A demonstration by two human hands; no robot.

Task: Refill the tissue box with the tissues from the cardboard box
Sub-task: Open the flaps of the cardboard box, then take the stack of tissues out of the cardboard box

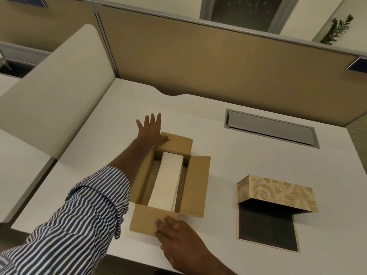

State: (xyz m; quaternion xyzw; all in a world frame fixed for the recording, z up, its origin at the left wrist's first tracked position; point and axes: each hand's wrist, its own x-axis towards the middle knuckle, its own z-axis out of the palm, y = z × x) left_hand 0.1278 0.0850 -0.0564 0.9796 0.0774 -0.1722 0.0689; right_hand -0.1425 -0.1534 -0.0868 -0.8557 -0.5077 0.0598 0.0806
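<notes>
Head view: cardboard box (195, 183) lies opened, white tissue stack (165, 181) untouched inside; patterned tissue box (278, 192) sits apart, lid up, apparently unfilled. Left hand (152, 132) and right hand (178, 237), both flat and empty, press opposite flaps; transfer remains

Head view, steep downward, close over desk (248, 159).

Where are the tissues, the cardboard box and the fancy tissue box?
tissues (165, 183), head view, on the top of the white stack.
cardboard box (195, 185), head view, on its opened right flap.
tissue box (278, 192), head view, on its patterned raised lid.
</notes>
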